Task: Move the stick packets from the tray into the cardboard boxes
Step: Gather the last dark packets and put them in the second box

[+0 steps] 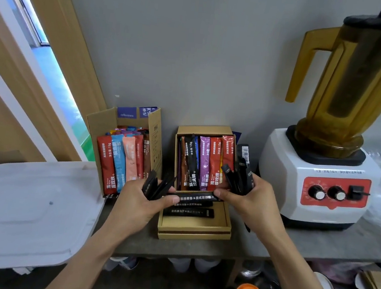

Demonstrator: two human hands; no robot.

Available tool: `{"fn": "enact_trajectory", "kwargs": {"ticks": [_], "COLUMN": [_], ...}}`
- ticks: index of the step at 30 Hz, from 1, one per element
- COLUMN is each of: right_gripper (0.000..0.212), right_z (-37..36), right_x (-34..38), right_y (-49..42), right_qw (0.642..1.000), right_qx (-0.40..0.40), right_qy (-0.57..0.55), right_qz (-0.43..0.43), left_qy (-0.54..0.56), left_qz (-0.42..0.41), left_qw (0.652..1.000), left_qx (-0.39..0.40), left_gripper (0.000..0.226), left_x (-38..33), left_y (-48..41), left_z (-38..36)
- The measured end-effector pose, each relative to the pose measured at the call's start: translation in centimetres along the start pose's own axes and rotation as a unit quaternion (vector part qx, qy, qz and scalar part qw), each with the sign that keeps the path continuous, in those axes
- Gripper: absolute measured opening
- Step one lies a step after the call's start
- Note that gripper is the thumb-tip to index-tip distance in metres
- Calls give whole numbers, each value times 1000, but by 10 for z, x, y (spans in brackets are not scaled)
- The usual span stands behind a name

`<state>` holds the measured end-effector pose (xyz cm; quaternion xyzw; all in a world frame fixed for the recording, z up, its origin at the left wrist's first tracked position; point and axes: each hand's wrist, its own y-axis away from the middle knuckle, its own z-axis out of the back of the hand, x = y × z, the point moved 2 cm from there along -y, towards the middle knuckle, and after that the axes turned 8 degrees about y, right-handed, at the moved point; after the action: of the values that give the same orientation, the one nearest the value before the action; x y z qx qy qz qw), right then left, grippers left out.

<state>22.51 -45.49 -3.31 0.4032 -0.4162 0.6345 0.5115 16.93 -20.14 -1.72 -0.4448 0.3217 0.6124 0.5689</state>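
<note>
White plastic lid [23, 208] at left; tall cardboard box [154, 140] already packed with coloured stick packets [121, 160]; left hand [135, 202] grips several black packets [154, 184], right hand [249, 203] a bundle [241, 171], both pinching one over the part-filled shallow box [193, 233]; these handfuls apparently remain; blender [318, 182] crowds the surface's [316, 244] right.

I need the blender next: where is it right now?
In the head view the blender stands at the right of the counter, against the wall, right of the right hand and the low cardboard box.
</note>
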Motion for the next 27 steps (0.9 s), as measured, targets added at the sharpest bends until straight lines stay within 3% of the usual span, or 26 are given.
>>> {"fn": "enact_trajectory", "kwargs": {"ticks": [4, 10, 12, 16, 21, 27], "right_gripper": [27, 49, 49, 30, 24, 26], "right_z": [-3, -16, -21, -7, -1, -14], "right_x": [0, -4, -5, 0, 18, 20], "right_y": [-3, -3, -1, -4, -1, 3], "right_qw": [999, 991, 987, 996, 992, 990], "right_qx": [-8, 42, 32, -55, 34, 92], "right_qy": [37, 129, 154, 69, -114, -99], "right_qz": [5, -10, -10, -24, -44, -45], "left_qy": [-29, -19, 52, 176, 174, 125], "left_qz": [5, 16, 43, 116, 148, 130], "left_qw": [1000, 999, 997, 977, 969, 970], "left_qx": [-11, -41, -31, 17, 93, 162], "left_gripper": [18, 17, 36, 35, 30, 36], "left_x": [3, 1, 1, -2, -5, -13], "left_y": [-1, -1, 0, -2, -1, -2], "left_z": [0, -2, -5, -11, -16, -19]}}
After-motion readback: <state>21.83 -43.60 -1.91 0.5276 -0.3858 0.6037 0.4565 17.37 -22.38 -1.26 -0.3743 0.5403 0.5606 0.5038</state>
